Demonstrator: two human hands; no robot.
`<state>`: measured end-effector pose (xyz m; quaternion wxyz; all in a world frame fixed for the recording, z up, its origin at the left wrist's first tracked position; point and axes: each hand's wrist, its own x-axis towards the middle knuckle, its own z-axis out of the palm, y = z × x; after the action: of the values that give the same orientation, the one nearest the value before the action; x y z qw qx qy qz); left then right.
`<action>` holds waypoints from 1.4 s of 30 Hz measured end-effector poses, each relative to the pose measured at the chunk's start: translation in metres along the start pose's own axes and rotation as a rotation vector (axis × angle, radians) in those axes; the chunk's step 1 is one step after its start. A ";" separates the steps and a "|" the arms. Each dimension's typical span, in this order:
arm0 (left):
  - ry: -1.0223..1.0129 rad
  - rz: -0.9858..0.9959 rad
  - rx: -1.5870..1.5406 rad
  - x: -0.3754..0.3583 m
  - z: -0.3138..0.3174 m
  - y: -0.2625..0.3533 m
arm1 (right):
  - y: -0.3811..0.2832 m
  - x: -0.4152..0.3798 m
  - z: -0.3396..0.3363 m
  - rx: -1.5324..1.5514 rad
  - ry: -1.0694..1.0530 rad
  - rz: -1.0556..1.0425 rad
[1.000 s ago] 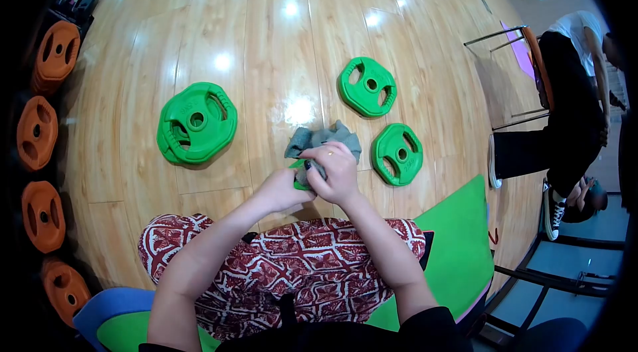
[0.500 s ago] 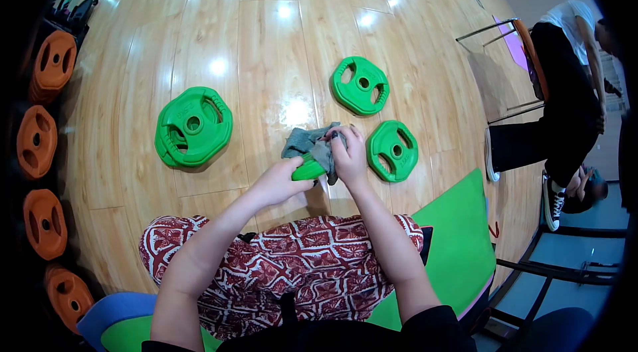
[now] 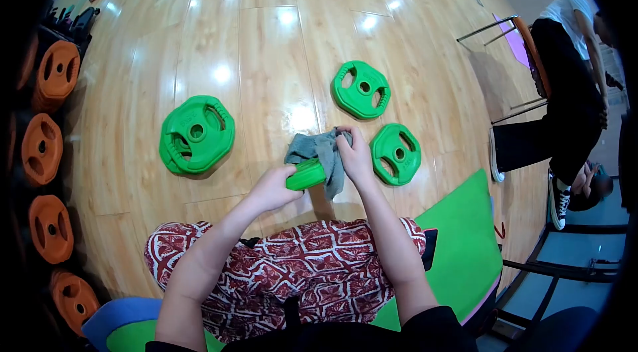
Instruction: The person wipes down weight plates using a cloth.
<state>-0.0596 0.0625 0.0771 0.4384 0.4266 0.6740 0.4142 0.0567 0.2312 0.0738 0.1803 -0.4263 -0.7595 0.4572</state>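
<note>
Over the wooden floor, my left hand (image 3: 274, 187) grips the near left end of a green weight plate (image 3: 306, 175), seen edge-on. A grey-green cloth (image 3: 325, 153) drapes against the plate's far and right sides, bunched in the fingers of my right hand (image 3: 354, 153). Part of the held plate is hidden behind the cloth. On the floor to the left lies a green plate (image 3: 197, 133). To the right lie two more green plates, one farther off (image 3: 369, 76) and one nearer (image 3: 407, 146).
Orange plates (image 3: 50, 229) stand in a row on a rack at the far left. A green mat (image 3: 458, 246) lies at the lower right. Another person (image 3: 565, 86) bends forward by a chair (image 3: 531, 53) at the right, with a second person partly visible below.
The held plate has tilted nearer to level. My right hand has moved slightly right, and the cloth hangs lower and more spread out beside the plate. The view has shifted slightly.
</note>
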 end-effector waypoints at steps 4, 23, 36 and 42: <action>-0.016 -0.029 0.038 -0.001 -0.007 -0.005 | -0.032 -0.005 -0.008 0.081 -0.104 -0.282; 0.046 -0.047 0.029 0.003 -0.013 -0.011 | -0.033 0.008 -0.037 0.290 0.274 -0.193; 0.072 -0.187 -0.149 0.007 -0.014 -0.009 | -0.033 0.003 -0.019 0.399 0.162 0.032; 0.078 -0.163 -0.108 0.010 -0.012 -0.009 | -0.057 -0.035 0.017 -0.177 0.081 -0.797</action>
<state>-0.0752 0.0671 0.0701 0.4664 0.3297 0.6998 0.4290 0.0381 0.1817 0.1172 0.3356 -0.1300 -0.8939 0.2671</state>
